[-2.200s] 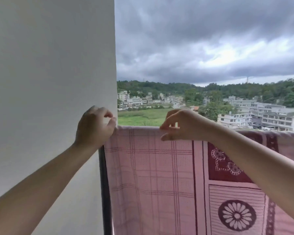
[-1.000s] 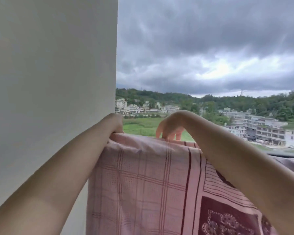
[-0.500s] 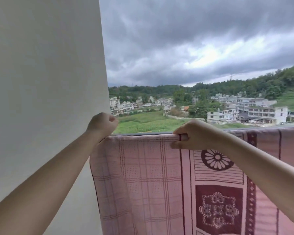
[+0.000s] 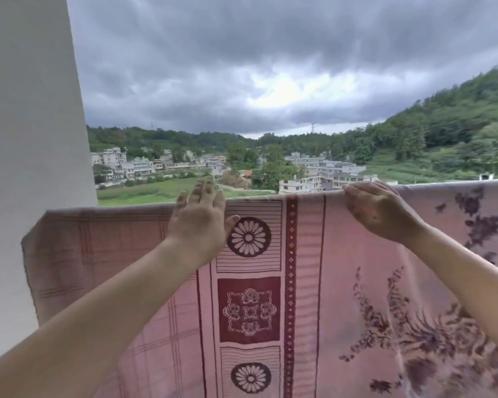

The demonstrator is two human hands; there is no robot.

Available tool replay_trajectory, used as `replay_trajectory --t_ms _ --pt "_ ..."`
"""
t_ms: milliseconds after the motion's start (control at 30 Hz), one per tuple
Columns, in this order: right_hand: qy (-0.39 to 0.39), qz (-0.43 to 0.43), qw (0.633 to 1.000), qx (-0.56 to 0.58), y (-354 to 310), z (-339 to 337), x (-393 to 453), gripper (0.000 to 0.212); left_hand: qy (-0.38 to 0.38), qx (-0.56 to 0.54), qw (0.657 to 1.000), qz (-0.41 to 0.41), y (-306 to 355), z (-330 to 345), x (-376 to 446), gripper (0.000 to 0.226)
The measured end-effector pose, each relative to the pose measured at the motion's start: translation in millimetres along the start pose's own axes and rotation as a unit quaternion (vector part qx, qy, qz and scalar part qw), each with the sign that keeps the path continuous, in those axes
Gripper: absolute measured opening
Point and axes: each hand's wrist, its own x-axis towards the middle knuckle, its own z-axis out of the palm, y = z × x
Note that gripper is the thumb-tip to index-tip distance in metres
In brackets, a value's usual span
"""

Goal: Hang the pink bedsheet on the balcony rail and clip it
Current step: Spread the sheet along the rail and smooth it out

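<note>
Two bare forearms are seen reaching forward from the near edge. One pink bedsheet (image 4: 305, 282) is draped over the balcony rail, which is hidden entirely beneath the cloth. The sheet is patterned with dark maroon bands, two flower roundels and one ornamental square below the left hand, a faint check to that hand's left, and blurred floral sprays under the right hand. The left hand (image 4: 197, 225) is laid on the sheet's top fold, its grip apart with fingers straight and spread. The right hand (image 4: 378, 209) is curled over the top edge, its grip clamped on the fold; its fingertips are hidden behind. A white wall (image 4: 32, 139) stands left of the left hand. Beyond both hands, buildings, wooded hills and grey cloud are seen.
</note>
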Motion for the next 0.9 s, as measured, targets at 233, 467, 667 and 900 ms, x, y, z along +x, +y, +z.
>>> replay_trajectory --t_ms 233,467,667,900 --pt "0.028 -0.050 0.993 0.105 58 9 -6 0.039 0.072 -0.084 0.989 0.095 166 32 43 0.055" --pt "0.082 -0.049 0.991 0.096 170 14 -30 0.037 0.169 -0.026 0.985 0.000 220 49 73 0.074" --pt "0.101 -0.105 0.966 0.213 199 18 -17 0.029 0.152 0.000 0.988 -0.030 226 48 69 0.072" --pt "0.119 -0.172 0.945 0.251 210 22 -7 0.021 0.157 -0.008 0.986 -0.054 233 48 67 0.083"
